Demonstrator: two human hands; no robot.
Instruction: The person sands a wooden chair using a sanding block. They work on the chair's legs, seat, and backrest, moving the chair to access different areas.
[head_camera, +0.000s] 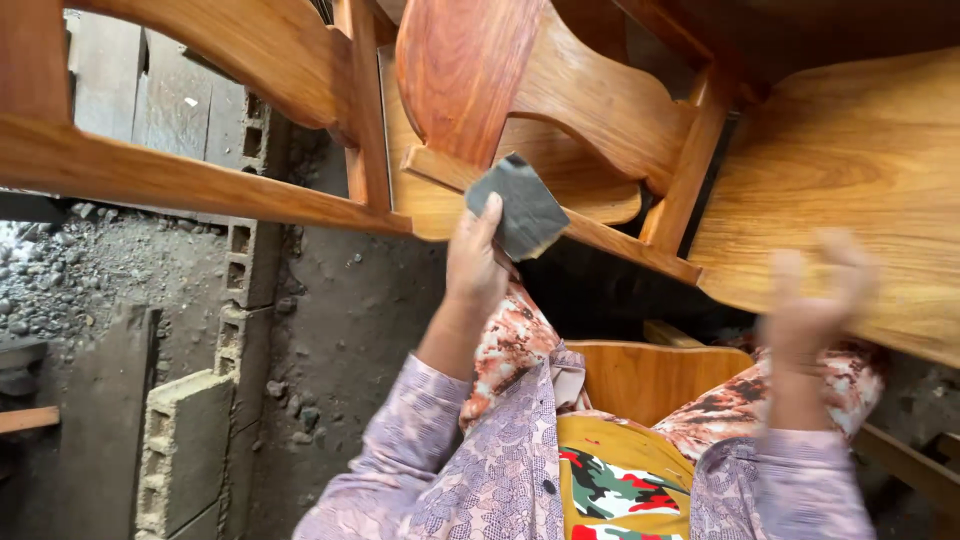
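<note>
**Sanding the Chair Rail**

The left hand (477, 262) is pinching a grey sandpaper square (517, 206) flat against the chair (560, 120), at its lower rail, so the grit is meeting the wood. The right hand (815, 300) is hanging blurred and spread wide, holding nothing, near the seat board (850, 190) on the right. Concrete blocks (185, 450) are standing at the near left; a second chair frame (200, 190) is crossing the left side, crowding the reach.
</note>
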